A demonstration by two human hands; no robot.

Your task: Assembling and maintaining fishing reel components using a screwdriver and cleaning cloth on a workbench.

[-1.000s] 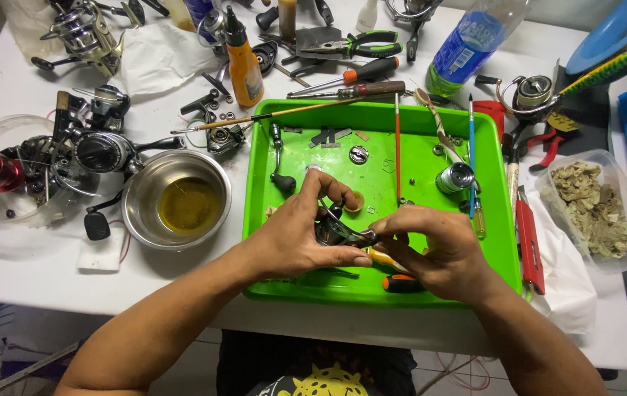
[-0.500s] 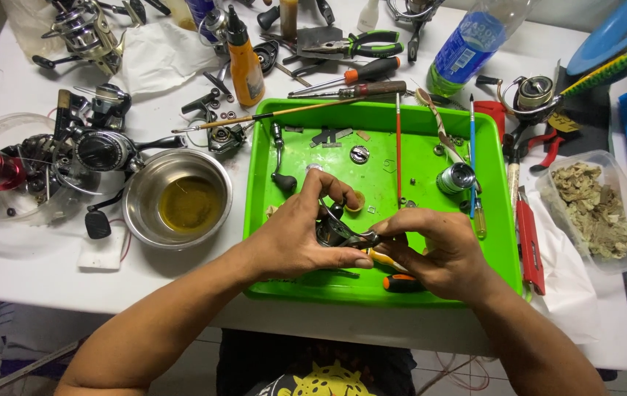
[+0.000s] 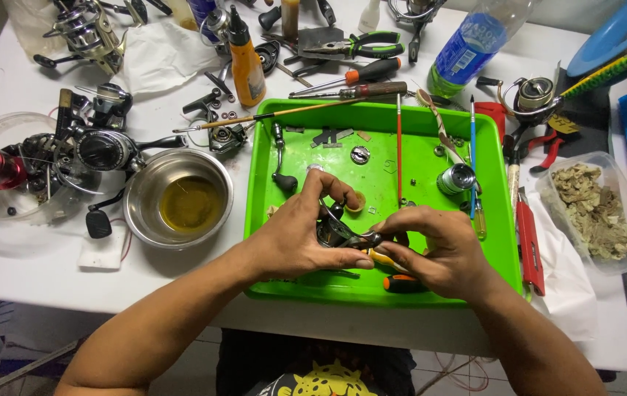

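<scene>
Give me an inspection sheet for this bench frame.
Surface: white table, crowded.
Job's things: dark reel part held over green tray by left hand and right hand.
Clutter: steel bowl of yellowish liquid, orange bottle, pliers, screwdrivers, fishing reels, plastic bottle.
Fingers: both hands closed on the part.
Cables: nothing seen.
Surroundings: tub of crumpled scraps at right.

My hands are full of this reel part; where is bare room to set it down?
Bare tray floor lies between the crank handle and the red rod, and left of the left hand. Bare table runs in front of the steel bowl. The table's back edge is crowded with tools.
</scene>
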